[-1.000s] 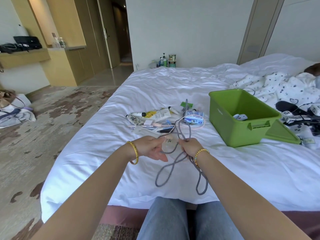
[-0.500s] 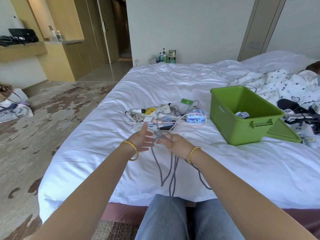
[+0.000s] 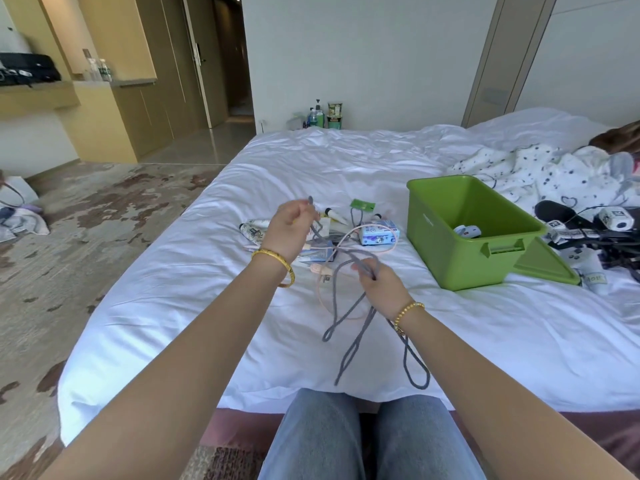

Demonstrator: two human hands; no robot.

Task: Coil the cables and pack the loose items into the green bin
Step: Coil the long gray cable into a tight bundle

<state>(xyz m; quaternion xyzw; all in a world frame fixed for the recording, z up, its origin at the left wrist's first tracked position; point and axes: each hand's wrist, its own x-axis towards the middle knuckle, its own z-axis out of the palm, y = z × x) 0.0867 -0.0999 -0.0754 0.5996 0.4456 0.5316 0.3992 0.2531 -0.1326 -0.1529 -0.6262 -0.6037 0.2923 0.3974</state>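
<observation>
Both hands were closed on the grey cable (image 3: 349,317), its end pinched in the left hand (image 3: 289,228), its loops gripped by the right hand (image 3: 382,285) above the bed (image 3: 485,341), near the green bin (image 3: 460,268).

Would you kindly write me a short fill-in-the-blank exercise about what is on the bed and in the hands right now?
1. Both hands hold a cable whose colour is ____.
2. The bin on the bed is ____ in colour.
3. The left hand is raised ____ than the right hand.
4. The bin's lid lies ____ the bin.

Missing words: grey; green; higher; beside
</observation>
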